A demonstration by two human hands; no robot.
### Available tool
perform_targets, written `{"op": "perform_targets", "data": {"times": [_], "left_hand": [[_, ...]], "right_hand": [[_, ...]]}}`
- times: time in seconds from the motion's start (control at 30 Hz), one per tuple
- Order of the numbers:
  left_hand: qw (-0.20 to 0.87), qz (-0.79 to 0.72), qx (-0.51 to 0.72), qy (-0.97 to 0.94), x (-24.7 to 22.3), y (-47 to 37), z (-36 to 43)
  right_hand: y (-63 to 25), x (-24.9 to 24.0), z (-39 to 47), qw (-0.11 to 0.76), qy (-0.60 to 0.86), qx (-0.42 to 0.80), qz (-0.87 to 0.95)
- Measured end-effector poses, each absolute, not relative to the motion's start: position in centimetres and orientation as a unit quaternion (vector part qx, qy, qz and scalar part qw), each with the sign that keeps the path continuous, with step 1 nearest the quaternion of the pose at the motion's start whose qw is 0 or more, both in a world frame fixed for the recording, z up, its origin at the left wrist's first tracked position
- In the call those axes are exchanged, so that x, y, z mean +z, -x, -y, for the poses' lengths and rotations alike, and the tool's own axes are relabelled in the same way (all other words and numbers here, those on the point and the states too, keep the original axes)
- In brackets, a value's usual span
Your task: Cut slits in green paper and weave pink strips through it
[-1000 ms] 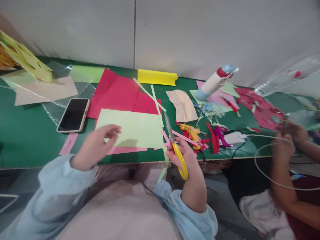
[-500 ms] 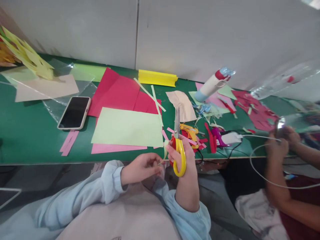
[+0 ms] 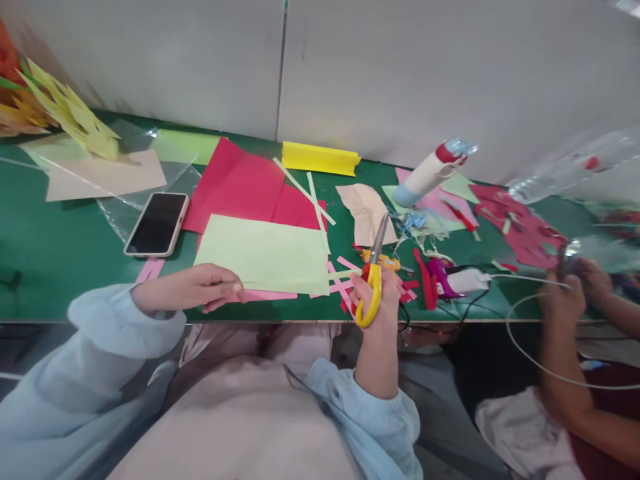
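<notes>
My right hand (image 3: 381,301) is closed around scissors (image 3: 374,287) with yellow and red handles, their blades together and pointing up and away. A narrow pale green paper strip (image 3: 344,274) runs leftward from its fingers and blends into the pale green sheet (image 3: 265,253) beneath. My left hand (image 3: 203,288) is at that sheet's lower left corner, thumb and fingers pinched, apparently on the strip's other end; the strip is hard to make out there. Pink paper strips (image 3: 343,285) and a yellow glue gun (image 3: 387,261) lie by my right hand.
Red paper (image 3: 240,183), a phone (image 3: 157,223), a folded yellow paper (image 3: 320,159) and crossed green strips (image 3: 315,200) lie on the green table. A bottle (image 3: 430,173) and purple glue gun (image 3: 443,279) stand right. A co-worker's hands (image 3: 565,297) hold something shiny.
My left hand has moved left, away from my right hand, to the sheet's corner. The right hand with the scissors rose slightly, and the blades tilted right. The view shifted slightly.
</notes>
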State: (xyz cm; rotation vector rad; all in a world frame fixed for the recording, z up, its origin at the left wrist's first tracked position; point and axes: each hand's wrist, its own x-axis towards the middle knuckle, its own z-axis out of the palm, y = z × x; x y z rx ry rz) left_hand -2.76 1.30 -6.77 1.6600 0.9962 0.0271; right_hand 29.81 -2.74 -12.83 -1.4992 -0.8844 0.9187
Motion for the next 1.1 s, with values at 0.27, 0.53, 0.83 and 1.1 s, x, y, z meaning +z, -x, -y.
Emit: {"op": "perform_targets", "data": {"times": [0.27,0.53,0.83,1.1], "left_hand": [[0.503,-0.49,0.001,-0.711,-7.6,4.6,-4.5],[0.362,-0.537,-0.051,-0.76,-9.1,4.6,-6.3],[0.356,-0.562,-0.036,-0.746,-8.9,3.8,-6.2],[0.496,-0.549,0.025,-0.672,-9.5,4.2,-5.2]], "right_hand": [[-30.1,-11.0,1.4,0.456,0.702,0.36,0.413],[-32.1,-10.4,-0.2,0.158,0.833,0.138,0.511],[-30.3,-9.5,-2.4,-0.006,0.817,0.066,0.573],[-29.5,-10.2,-2.7,-0.052,0.79,0.04,0.609]]}}
